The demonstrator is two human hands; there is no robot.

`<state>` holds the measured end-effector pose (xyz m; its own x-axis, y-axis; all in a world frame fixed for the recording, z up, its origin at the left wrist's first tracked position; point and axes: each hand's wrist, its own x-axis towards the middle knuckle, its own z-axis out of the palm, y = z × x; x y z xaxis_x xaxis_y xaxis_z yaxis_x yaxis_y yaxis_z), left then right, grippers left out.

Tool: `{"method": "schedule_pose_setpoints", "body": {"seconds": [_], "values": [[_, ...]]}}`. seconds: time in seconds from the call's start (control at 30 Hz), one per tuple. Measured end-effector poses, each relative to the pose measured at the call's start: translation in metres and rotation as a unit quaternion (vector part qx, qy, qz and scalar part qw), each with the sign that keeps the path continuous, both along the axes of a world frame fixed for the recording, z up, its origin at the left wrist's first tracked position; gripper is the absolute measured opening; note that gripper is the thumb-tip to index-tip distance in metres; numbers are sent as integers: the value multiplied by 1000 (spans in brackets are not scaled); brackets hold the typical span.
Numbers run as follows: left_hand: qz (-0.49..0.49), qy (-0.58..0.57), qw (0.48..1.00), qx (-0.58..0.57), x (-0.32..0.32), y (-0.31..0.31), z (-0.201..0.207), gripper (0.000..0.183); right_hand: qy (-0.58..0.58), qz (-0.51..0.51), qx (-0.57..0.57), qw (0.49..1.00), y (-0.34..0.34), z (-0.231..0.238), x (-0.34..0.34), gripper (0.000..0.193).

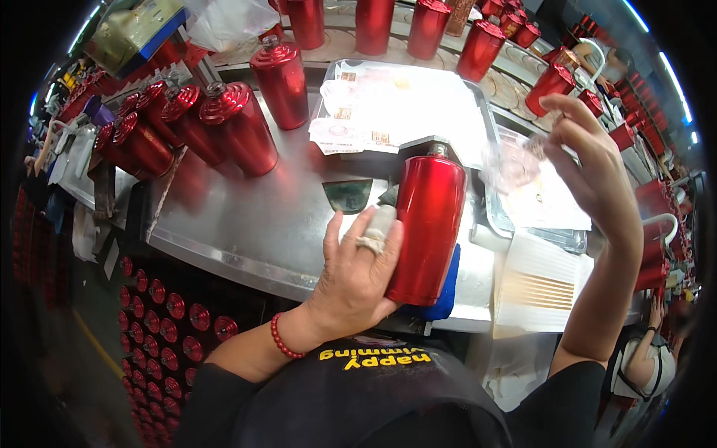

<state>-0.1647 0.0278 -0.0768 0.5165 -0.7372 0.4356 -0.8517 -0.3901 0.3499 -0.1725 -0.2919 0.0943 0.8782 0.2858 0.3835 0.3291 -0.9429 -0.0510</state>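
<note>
My left hand (355,272) lies against the side of a shiny red bottle (429,231), thumb near its base and fingers along its edge. One finger wears a pale finger cot (379,224). The bottle has a short neck at its far end and leans within a metal holder, with a blue cloth (449,287) beside its base. Raised at the right, my right hand (586,153) is bent with fingertips together at a small blurred patch, too unclear to name. It is above papers in clear plastic (523,168). A dark green curved piece (348,196) rests left of the bottle.
A tray (489,112) holds white label sheets (403,104) beyond the bottle. Capped red bottles (239,131) stand at the left, more (373,26) along a curved conveyor. A pale ribbed sheet (538,284) overhangs the front edge. Racked red bottles (175,305) fill the lower left.
</note>
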Motion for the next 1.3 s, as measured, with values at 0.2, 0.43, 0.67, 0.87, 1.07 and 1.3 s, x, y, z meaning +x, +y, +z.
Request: {"method": "schedule_pose_setpoints", "body": {"seconds": [0.2,0.43,0.67,0.87,1.07,1.3], "values": [[-5,90,993,-75,7,-5,-26,112,45,24,12,999,39,30,-56,13],[-19,8,998,-58,5,-4,-8,113,73,34,-1,997,64,30,-79,16],[-38,-40,997,-55,6,-14,11,115,109,85,-22,990,81,48,-91,16],[-146,176,966,-116,25,11,-10,108,123,155,53,979,78,-2,-39,14],[-92,229,928,-278,24,1,-5,53,62,69,35,995,76,-72,-5,10],[-89,140,970,-179,35,-16,-7,53,32,4,98,995,80,-91,2,10]]}}
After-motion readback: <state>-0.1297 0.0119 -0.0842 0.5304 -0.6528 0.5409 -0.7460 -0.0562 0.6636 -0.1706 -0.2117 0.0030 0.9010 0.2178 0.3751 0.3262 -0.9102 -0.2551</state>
